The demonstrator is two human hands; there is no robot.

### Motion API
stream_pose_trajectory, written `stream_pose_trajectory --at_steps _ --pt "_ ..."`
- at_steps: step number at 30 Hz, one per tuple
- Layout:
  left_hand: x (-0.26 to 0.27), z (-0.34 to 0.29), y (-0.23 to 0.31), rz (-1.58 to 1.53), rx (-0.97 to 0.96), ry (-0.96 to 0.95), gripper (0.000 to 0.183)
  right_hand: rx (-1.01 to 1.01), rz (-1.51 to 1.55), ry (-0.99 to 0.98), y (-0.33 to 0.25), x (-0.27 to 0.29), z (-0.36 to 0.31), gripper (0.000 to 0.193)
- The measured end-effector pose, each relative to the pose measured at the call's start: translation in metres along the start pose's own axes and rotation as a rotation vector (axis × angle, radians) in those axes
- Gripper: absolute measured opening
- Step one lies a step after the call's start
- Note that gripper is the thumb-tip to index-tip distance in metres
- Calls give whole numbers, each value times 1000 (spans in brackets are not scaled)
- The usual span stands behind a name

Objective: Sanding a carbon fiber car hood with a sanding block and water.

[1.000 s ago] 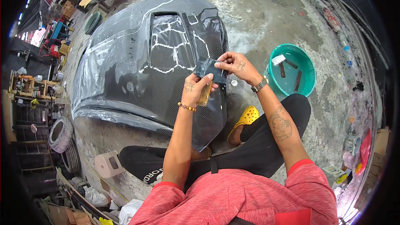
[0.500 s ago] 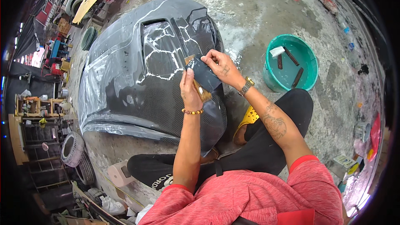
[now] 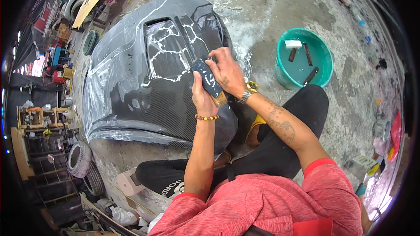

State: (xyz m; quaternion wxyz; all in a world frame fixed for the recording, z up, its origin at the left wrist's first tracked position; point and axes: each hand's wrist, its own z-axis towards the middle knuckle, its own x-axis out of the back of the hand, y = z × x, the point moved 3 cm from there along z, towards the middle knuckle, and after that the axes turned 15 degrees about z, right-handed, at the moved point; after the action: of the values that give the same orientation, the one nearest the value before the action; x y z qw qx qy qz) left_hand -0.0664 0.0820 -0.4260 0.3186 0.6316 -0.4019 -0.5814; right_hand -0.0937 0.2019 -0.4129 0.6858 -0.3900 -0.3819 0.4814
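Note:
A wooden block [image 3: 220, 100] with a dark, wet sheet of sandpaper [image 3: 206, 76] folded over it is held in front of me. My left hand [image 3: 203, 97] grips the block from the left, thumb up along the sandpaper. With fingers closed at the sheet's far right edge, my right hand [image 3: 228, 73] presses the paper around the block; part of its grip is hidden. Bare wood shows only at the near end. Below and beyond both hands lies a carbon-fibre car hood [image 3: 162, 105], wet and streaked with whitish residue.
A teal bucket [image 3: 323, 52] of cloudy water stands to the right, holding dark sticks and a white block. A roll [image 3: 130, 182] lies by my left knee. Tyres [image 3: 80, 159] and wooden shelving [image 3: 39, 118] line the left side. The concrete floor [image 3: 262, 0] is stained.
The sandpaper flap that stuck out to the right is now folded tightly over the block, covering most of the wood. My right hand has turned and closed in against it.

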Motion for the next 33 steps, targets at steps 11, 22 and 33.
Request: stream_pose_trajectory --at_steps 11,22,33 --pt "22 60 41 1406 -579 60 43 -374 110 503 66 -29 -79 42" --pt "53 -51 -7 2121 -689 -244 56 -692 390 209 93 -60 -118 70" --pt "45 81 39 2082 -736 -98 45 -825 462 117 61 -56 -134 78"
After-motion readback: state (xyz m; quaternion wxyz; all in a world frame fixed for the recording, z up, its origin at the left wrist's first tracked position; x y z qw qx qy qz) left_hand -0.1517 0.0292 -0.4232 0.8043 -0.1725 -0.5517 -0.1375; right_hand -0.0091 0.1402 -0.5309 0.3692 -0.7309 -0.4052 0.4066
